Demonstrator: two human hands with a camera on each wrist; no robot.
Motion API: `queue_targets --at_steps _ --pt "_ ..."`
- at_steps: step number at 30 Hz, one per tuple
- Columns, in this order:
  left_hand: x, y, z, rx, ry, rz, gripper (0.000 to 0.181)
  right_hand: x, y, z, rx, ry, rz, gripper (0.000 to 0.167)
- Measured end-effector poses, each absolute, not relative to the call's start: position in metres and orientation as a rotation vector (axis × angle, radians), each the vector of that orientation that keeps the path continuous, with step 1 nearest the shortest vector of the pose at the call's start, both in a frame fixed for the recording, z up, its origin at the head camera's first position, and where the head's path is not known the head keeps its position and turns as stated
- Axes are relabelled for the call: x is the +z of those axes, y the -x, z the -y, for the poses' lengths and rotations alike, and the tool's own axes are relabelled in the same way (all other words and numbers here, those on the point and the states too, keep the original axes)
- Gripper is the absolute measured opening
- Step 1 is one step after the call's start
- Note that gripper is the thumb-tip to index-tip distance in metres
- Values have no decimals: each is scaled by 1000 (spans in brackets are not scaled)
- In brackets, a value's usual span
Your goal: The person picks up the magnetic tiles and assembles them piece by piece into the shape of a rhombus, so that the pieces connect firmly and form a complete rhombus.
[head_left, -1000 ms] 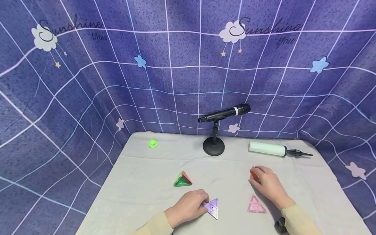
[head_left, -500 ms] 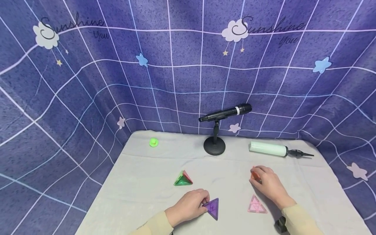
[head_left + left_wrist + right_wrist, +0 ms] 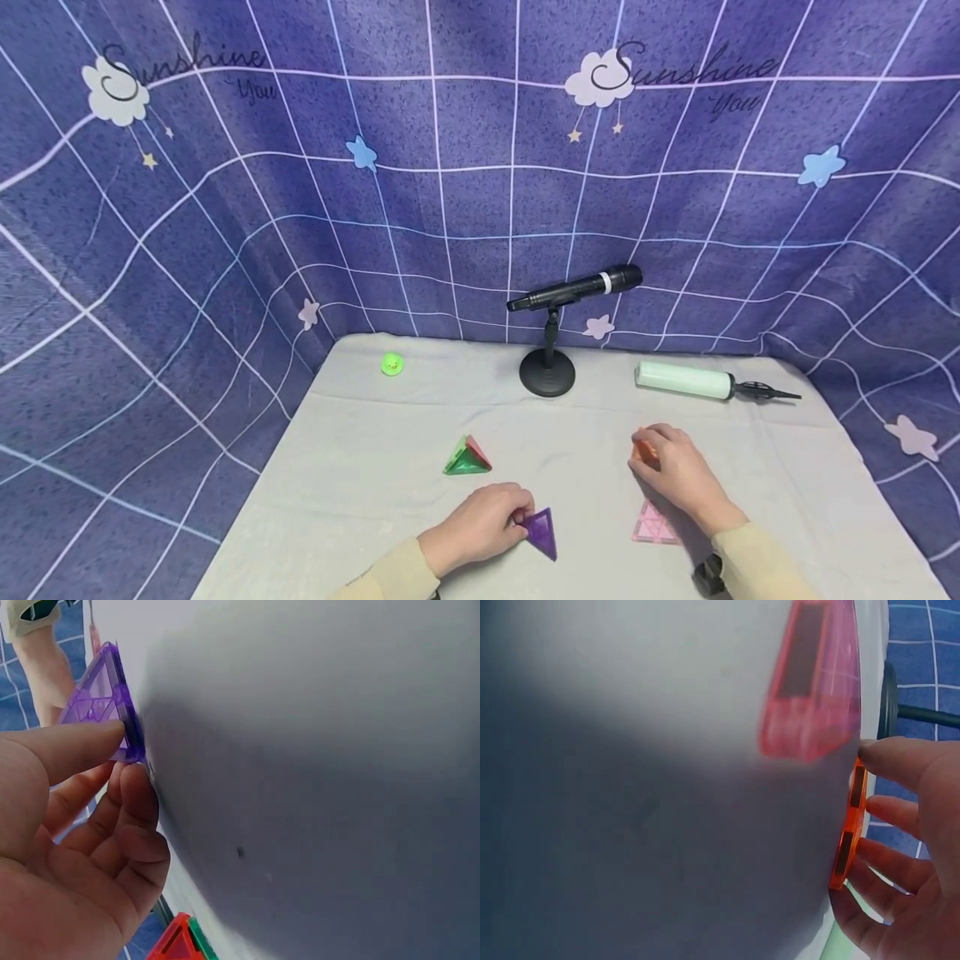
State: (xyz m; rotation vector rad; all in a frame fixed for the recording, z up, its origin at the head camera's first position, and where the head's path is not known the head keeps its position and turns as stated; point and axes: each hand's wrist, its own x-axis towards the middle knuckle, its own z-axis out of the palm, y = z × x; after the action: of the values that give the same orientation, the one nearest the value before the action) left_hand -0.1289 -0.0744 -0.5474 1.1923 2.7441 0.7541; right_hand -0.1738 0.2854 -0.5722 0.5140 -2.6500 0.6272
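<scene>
My left hand [image 3: 480, 523] pinches a purple triangular magnetic tile [image 3: 542, 533] by one corner, near the front of the table. In the left wrist view, thumb and fingers meet at the edge of that purple tile. My right hand [image 3: 678, 475] grips an orange magnetic tile [image 3: 643, 452], which it partly covers; the right wrist view has the fingers along the orange tile's edge [image 3: 850, 825]. A pink triangular tile [image 3: 654, 528] lies flat just below the right hand, its tip hidden. Left of centre stands a small pyramid of green and red tiles [image 3: 468, 460].
At the back, a black microphone [image 3: 577, 288] sits on a round-based stand [image 3: 547, 375]. A pale green hand pump [image 3: 684, 380] lies at the back right, a small green toy [image 3: 392, 364] at the back left. A purple patterned curtain [image 3: 465, 200] hangs behind the white-covered table.
My right hand has shifted slightly left with the orange tile, now covering the pink tile's tip. The purple tile has tilted in my left hand, looking darker and narrower.
</scene>
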Motion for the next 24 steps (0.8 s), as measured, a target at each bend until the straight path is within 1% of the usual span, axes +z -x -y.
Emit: queue_targets --at_steps 7,13,18,24 --pt "-552 133 78 812 -1172 -2758 23 -568 172 -275 626 -479 2707 38" --pt "-557 137 80 858 -1178 -2773 26 -565 171 -263 642 -476 2730 40" --pt "-557 139 82 831 -1115 -2794 26 -564 169 -250 649 -451 2765 41" --pt "-554 143 83 733 -1036 -2871 30 -564 167 -236 641 -514 2737 40"
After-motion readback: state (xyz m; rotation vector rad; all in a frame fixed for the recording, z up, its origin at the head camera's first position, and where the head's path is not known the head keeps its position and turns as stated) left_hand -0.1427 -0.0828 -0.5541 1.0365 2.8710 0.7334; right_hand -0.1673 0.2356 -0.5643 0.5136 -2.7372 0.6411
